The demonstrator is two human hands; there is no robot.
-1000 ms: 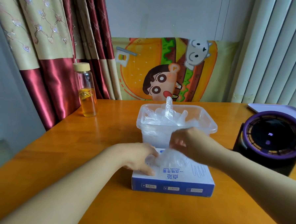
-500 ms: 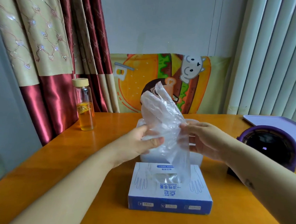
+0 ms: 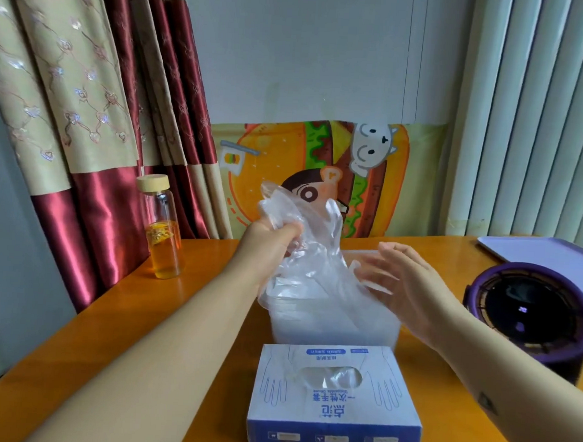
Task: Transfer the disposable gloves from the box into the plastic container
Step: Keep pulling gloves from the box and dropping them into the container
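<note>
Container [image 3: 341,333] holds gloves [image 3: 301,300] (so does box [image 3: 333,422]).

Two arms of one person show, both bare from the fingertips to the lower edge of the view, where the frame cuts them off. The left forearm [image 3: 176,333] is long and slender, smooth along its whole visible length, and narrows to the wrist behind the left grip [image 3: 272,241]. The right forearm [image 3: 472,352] is of like build. It carries one small dark mark [image 3: 486,404], roughly diamond-shaped, on its upper face partway between the wrist and the frame edge. Whether that is a tattoo or a stain cannot be told. The right grip [image 3: 406,282] has slim fingers. The nails on either grip are too blurred to describe.
</note>
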